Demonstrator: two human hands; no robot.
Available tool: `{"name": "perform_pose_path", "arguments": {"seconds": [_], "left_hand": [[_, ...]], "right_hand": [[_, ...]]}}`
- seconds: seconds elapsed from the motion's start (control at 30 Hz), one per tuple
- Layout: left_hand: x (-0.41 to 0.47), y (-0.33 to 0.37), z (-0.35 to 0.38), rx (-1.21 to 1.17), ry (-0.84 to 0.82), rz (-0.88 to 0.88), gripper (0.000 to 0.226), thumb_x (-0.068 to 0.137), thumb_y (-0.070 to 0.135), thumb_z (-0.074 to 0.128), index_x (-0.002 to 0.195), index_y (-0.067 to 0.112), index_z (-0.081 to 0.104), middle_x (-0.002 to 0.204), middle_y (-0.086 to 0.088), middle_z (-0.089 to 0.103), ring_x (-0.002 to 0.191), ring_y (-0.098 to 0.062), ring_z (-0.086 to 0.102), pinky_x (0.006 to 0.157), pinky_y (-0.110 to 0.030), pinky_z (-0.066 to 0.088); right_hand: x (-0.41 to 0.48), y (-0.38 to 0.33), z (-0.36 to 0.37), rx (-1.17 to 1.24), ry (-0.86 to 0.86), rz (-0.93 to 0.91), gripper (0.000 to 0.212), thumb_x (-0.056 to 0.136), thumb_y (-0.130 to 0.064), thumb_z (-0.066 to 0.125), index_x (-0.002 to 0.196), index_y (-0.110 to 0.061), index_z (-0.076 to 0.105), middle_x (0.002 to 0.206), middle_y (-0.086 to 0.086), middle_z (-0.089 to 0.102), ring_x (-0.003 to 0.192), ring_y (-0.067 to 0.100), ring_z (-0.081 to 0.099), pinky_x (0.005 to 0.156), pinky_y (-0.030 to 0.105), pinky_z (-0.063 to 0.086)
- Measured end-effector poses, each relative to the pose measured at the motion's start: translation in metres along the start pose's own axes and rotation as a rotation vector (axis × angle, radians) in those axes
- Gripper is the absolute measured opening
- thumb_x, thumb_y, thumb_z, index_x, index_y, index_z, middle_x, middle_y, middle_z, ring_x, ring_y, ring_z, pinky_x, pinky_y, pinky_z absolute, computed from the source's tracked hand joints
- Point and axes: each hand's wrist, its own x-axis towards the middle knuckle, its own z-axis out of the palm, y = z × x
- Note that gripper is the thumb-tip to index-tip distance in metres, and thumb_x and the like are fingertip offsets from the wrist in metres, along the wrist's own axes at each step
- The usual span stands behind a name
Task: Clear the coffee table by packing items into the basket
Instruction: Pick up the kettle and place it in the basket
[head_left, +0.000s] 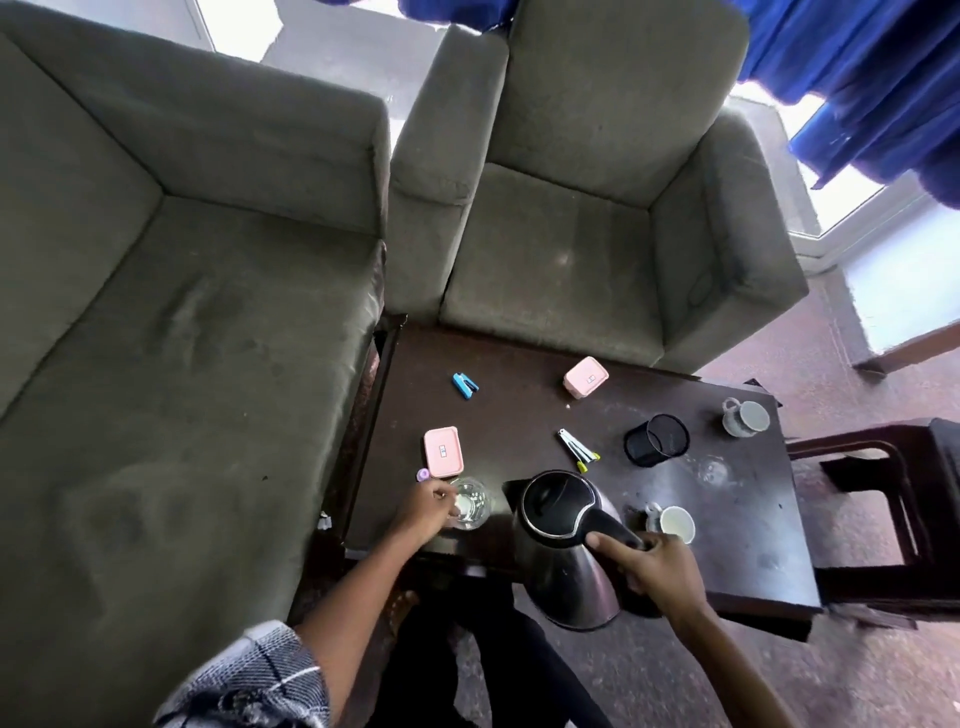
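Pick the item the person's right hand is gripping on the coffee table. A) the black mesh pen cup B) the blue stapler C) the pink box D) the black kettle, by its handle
D: the right hand is wrapped around the handle of the black kettle at the near edge of the coffee table, while the left hand is at the glass.

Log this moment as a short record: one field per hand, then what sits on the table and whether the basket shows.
left hand: grip on the rim of the clear glass
right hand: grip closed on the black kettle handle
table: two pink boxes, blue stapler, mesh pen cup, two mugs, pens
basket: not in view
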Motion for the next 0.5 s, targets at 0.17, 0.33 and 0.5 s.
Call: {"name": "perform_pose_path", "arguments": {"seconds": [0.17,0.33,0.5], "left_hand": [[-0.024,0.043,0.013,-0.124,-0.015,0.109,0.017,0.093,0.006,0.048,0.103,0.002,0.062,0.070,-0.002,0.060,0.038,0.004,0.054,0.038,-0.008,0.037],[-0.055,0.085,0.061,-0.146,-0.138,0.205,0.016,0.095,0.013,0.046,0.100,0.016,0.061,0.077,0.005,0.061,0.063,-0.006,0.053,0.049,-0.016,0.036],[-0.090,0.113,0.129,-0.117,-0.189,0.297,0.014,0.094,0.015,0.050,0.094,0.020,0.063,0.082,0.000,0.061,0.069,-0.006,0.054,0.054,-0.018,0.040]], "right_hand": [[-0.020,0.003,-0.022,0.128,0.088,0.004,0.057,0.060,-0.043,0.082,0.043,-0.014,0.037,0.037,0.000,0.041,0.039,0.013,0.038,0.048,0.027,0.028],[-0.037,0.019,-0.049,0.280,0.182,0.042,0.061,0.060,-0.040,0.083,0.034,-0.016,0.034,0.033,-0.002,0.039,0.034,0.010,0.036,0.048,0.028,0.028],[-0.059,0.053,-0.095,0.472,0.272,0.101,0.063,0.060,-0.035,0.083,0.030,-0.016,0.031,0.030,-0.007,0.034,0.031,0.009,0.031,0.037,0.020,0.024]]}}
